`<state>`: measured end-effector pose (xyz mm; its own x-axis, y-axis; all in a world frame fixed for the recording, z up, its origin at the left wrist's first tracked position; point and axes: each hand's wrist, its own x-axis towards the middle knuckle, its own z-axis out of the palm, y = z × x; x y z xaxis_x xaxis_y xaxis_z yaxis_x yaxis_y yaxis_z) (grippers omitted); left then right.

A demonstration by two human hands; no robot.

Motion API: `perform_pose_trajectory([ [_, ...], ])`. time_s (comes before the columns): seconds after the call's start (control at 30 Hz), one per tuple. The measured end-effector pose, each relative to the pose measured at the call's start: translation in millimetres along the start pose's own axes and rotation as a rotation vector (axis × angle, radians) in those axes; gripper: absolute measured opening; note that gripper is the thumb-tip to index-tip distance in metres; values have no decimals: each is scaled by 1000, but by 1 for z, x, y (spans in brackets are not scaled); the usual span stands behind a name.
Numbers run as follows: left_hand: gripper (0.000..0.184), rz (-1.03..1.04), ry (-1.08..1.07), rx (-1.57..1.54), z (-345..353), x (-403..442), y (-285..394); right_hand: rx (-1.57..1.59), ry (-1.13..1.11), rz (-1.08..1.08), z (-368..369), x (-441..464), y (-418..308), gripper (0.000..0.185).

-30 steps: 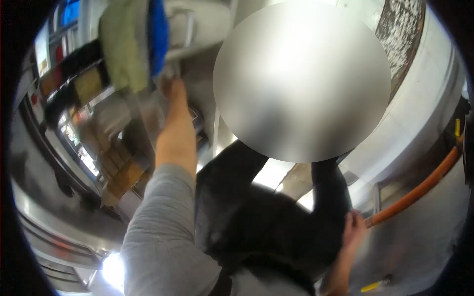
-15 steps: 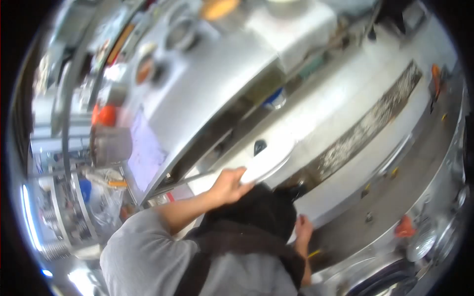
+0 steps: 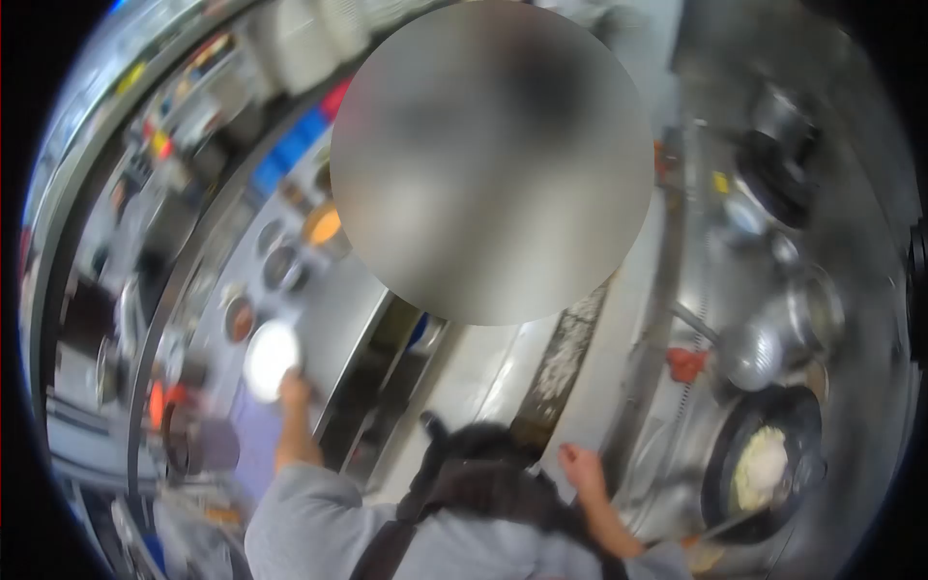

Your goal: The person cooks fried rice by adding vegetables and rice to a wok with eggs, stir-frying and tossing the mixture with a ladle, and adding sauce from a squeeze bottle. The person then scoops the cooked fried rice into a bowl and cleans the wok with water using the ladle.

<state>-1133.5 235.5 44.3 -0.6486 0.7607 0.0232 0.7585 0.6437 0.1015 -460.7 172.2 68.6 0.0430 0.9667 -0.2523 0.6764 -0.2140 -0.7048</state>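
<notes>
passable: aisle (image 3: 469,372); left hand (image 3: 294,391): bowls (image 3: 282,271) ahead on counter (image 3: 340,309); right hand (image 3: 584,469): pan (image 3: 721,459) rightward

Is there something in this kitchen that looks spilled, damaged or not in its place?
The dark strip in the floor is mottled with white patches, unlike the plain area beside it; spill or wear, I cannot tell. The white plate in the left hand shows no obvious damage.

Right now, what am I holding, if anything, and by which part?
Your left hand holds a round white plate by its near rim; your right hand appears empty, though it's blurred.
</notes>
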Motion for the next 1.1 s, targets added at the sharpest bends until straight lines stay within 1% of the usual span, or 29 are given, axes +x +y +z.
perform_pose_trajectory([
  [0.03,47,-90,-100,106,4,17,-12,88,-7,-4,-17,-10,-10,29],
  [0.07,50,-186,48,293,-5,11,18,44,28,15,-31,-21,-18,28],
  [0.1,54,-293,203,481,-30,2,48,45,53,32,-43,-36,-25,28],
  [0.13,60,-181,299,390,-18,13,62,128,123,38,-57,-47,-29,26],
  [0.2,58,290,114,238,6,23,107,359,296,30,-68,-61,-23,25],
  [0.23,48,323,109,9,29,8,154,339,400,41,-84,-71,-30,25],
  [0.27,39,303,-230,-100,-17,-44,237,478,446,105,-98,-80,-33,23],
  [0.3,33,563,-343,-118,-14,-76,277,421,519,83,-115,-89,-41,21],
  [0.33,37,866,-533,-45,35,-82,301,400,595,80,-130,-94,-40,21],
  [0.37,43,1108,-722,-59,52,-103,325,273,715,88,-144,-99,-39,21],
  [0.4,51,1095,-1131,-127,41,-127,358,218,865,87,-157,-105,-33,21],
  [0.43,51,1179,-1201,-56,56,-131,380,66,1005,155,-184,-116,-51,20],
  [0.47,52,1227,-1240,49,77,-137,410,5,1158,293,-197,-126,-41,18],
  [0.5,52,1272,-1285,144,99,-150,435,-34,1295,347,-217,-140,-37,18],
  [0.53,49,1436,-1078,193,111,-164,457,-158,1366,445,-227,-155,-27,21],
  [0.57,46,1451,-1059,226,157,-168,480,-399,1361,507,-235,-170,-16,25],
  [0.6,46,1546,-1098,-47,159,-191,502,-578,1309,649,-227,-207,14,29],
  [0.63,46,1521,-1098,-112,92,-231,536,-721,1257,686,-224,-222,63,33],
  [0.67,45,1509,-1062,-196,68,-252,568,-544,1210,745,-210,-225,115,40],
  [0.7,45,1559,-1062,-251,57,-272,587,-381,1168,881,-190,-245,141,47],
  [0.73,46,1625,-968,-402,58,-290,606,-50,1142,979,-183,-242,136,52],
  [0.77,48,1689,-894,-580,68,-270,645,265,1125,1061,-172,-191,108,57],
  [0.83,51,1760,-696,-758,60,-308,688,563,1259,950,-160,-173,116,58],
  [0.9,54,1788,-608,-796,72,-328,736,-53,1107,1273,-169,-145,113,53],
  [0.93,54,1832,-633,-798,83,-334,745,-42,1137,1311,-164,-148,104,53],
  [1.0,53,1777,-858,-365,105,-344,794,-194,1196,1197,-182,-145,89,49],
  [1.03,51,1840,-869,-292,100,-347,801,-206,1226,1231,-189,-152,60,49],
  [1.07,50,1895,-884,-219,94,-351,803,-125,1243,1234,-201,-154,14,48],
  [1.1,47,1905,-931,-201,88,-354,806,-52,1251,1235,-210,-154,-21,47],
])
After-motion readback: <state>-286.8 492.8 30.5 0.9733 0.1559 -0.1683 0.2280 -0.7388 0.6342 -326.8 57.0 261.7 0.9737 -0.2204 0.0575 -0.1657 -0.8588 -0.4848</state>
